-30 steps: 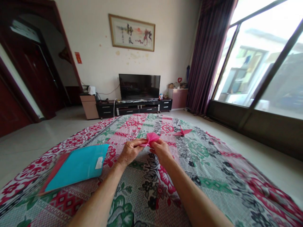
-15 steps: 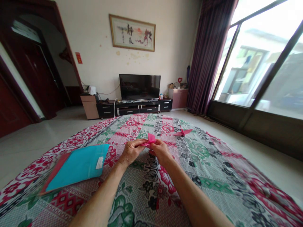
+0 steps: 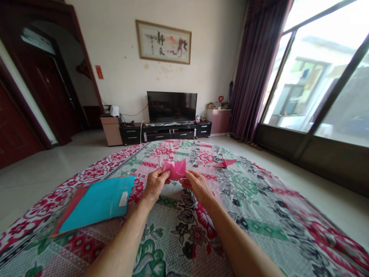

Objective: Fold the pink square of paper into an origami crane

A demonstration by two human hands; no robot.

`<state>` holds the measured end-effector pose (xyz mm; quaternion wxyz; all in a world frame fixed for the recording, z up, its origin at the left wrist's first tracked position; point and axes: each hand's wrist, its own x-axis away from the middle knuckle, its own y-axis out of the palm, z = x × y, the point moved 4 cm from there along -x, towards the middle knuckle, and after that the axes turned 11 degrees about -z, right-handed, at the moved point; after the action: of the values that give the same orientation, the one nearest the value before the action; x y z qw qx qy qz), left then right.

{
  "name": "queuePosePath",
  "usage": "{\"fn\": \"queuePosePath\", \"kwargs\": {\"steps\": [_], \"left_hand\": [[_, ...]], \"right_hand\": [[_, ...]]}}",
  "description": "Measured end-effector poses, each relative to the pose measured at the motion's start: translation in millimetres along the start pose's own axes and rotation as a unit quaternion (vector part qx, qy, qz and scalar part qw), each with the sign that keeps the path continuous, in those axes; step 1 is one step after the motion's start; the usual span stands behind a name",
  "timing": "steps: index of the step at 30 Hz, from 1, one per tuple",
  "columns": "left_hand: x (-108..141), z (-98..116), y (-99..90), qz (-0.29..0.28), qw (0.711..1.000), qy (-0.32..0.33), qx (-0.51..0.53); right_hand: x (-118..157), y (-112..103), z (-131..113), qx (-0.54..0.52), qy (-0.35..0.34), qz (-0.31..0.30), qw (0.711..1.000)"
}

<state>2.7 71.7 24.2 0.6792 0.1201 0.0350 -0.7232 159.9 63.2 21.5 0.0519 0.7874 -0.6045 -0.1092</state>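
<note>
A creased piece of pink paper is held up between both hands, just above the patterned cloth. My left hand pinches its left edge, thumb toward me. On the other side, my right hand grips the right edge between thumb and fingers; some of these fingers are hidden behind the paper. Beyond the right hand lies a folded pink paper crane with pointed ends, touched by neither hand.
The floral cloth covers the round table. At the left lies a clear packet of blue and red paper with a white label. A television on a black stand is against the far wall.
The pink paper has gone from a narrow, bunched fold to a wider, spread shape. My hands have moved slightly apart, still holding it. The view has shifted a little.
</note>
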Motion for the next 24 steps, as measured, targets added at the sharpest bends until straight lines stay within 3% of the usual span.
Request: {"fn": "queuePosePath", "kwargs": {"steps": [6,16,24], "left_hand": [[-1,0,-1.5,0.01,1.0,0.004,0.01],[0,-1,-0.6,0.007,1.0,0.009,0.015],[0,0,0.8,-0.004,1.0,0.014,0.002]], "right_hand": [[-3,7,-1,0.075,-0.128,-0.028,0.989],[-6,10,8,0.039,-0.133,0.016,0.99],[-5,9,12,0.081,-0.156,0.03,0.984]]}}
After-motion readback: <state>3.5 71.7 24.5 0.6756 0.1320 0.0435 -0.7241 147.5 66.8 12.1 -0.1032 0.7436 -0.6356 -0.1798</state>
